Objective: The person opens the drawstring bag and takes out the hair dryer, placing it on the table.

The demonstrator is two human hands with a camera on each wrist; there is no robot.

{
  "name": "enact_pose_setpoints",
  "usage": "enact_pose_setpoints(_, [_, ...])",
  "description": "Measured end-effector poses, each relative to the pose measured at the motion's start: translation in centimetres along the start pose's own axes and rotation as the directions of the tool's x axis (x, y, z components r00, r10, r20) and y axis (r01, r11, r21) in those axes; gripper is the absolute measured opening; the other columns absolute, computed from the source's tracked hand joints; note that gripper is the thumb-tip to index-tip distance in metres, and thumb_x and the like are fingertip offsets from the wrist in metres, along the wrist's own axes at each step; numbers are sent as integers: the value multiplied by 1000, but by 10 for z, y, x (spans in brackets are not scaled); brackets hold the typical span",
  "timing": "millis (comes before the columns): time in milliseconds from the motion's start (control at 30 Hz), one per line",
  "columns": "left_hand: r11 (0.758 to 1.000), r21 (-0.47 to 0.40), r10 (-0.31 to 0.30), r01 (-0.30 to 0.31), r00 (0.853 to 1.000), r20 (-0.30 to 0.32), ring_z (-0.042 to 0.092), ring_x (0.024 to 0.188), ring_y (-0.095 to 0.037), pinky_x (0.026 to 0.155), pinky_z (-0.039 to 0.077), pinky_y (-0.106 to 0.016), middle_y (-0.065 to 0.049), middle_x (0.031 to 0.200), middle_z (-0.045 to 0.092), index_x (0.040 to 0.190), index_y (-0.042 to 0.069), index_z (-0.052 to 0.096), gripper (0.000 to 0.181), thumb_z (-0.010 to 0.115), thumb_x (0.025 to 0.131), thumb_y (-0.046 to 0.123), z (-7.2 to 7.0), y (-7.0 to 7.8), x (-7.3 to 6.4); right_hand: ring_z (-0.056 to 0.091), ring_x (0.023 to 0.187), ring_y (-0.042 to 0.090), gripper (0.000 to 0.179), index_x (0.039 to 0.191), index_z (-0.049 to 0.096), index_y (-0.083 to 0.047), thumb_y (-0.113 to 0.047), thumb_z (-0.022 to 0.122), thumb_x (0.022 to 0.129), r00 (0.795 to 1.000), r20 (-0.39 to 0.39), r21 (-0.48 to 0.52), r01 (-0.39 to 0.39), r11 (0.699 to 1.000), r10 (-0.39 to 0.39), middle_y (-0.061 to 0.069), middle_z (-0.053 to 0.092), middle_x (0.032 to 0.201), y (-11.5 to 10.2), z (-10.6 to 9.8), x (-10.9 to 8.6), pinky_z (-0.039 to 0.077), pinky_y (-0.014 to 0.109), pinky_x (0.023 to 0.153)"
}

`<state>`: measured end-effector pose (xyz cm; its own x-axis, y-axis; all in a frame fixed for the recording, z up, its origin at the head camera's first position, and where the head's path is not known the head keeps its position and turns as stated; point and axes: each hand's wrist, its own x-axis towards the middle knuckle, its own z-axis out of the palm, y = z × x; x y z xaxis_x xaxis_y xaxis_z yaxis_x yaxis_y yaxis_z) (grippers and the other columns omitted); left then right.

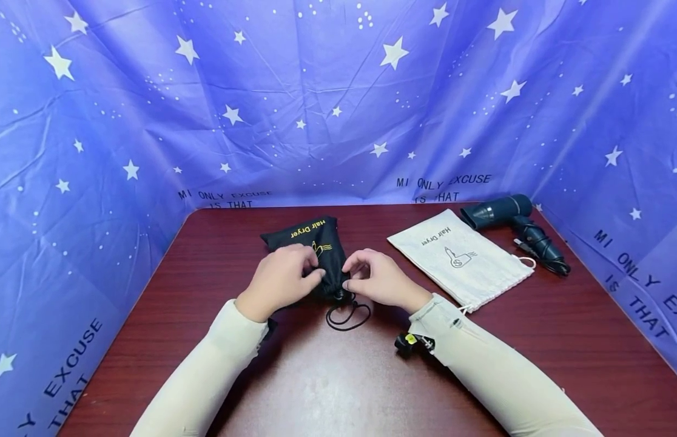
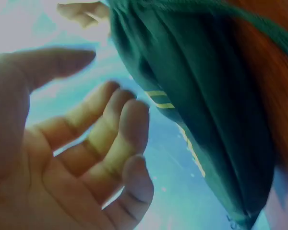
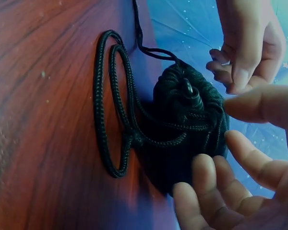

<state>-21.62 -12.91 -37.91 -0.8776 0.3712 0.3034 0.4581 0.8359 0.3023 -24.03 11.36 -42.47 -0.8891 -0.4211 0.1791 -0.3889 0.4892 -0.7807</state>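
A black drawstring bag (image 1: 330,258) with yellow "Hair Dryer" print lies on the table, bulging, its gathered mouth toward the person. My left hand (image 1: 284,276) hovers at its left side; in the left wrist view that hand (image 2: 86,139) has loosely bent fingers and nothing between them. On the other side is my right hand (image 1: 382,278), thumb and fingers apart. The right wrist view puts the fingertips of this hand (image 3: 249,167) right at the bag's edge, beside the cinched neck (image 3: 187,91). The black drawcord (image 3: 103,105) hangs in loops from the mouth.
A white drawstring bag (image 1: 453,261) with "Hair Dryer" print lies flat to the right. Behind it, a dark folding hair dryer (image 1: 497,211) rests with its cord wrapped round the handle. Blue star-patterned cloth (image 1: 316,121) hangs round the back and sides of the reddish-brown table (image 1: 316,394).
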Motion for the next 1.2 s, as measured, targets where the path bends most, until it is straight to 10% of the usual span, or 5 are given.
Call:
enact_pose_setpoints(300, [992, 87, 81, -92, 989, 126, 54, 66, -3, 58, 48, -30, 11, 79, 61, 84, 22, 66, 29, 86, 78, 42, 10, 14, -5, 71, 83, 13, 28, 100, 68, -17, -14, 85, 78, 999, 34, 10, -8, 1000, 7, 1, 68, 100, -4, 3, -3, 58, 28, 78])
enact_pose_setpoints(1200, [961, 214, 171, -173, 985, 29, 62, 63, -12, 54, 51, -34, 8, 78, 65, 81, 18, 69, 20, 82, 77, 32, 23, 15, -5, 70, 85, 13, 29, 101, 69, -19, -19, 89, 79, 1000, -9, -7, 8, 1000, -8, -2, 69, 98, 1, 7, -2, 58, 30, 78])
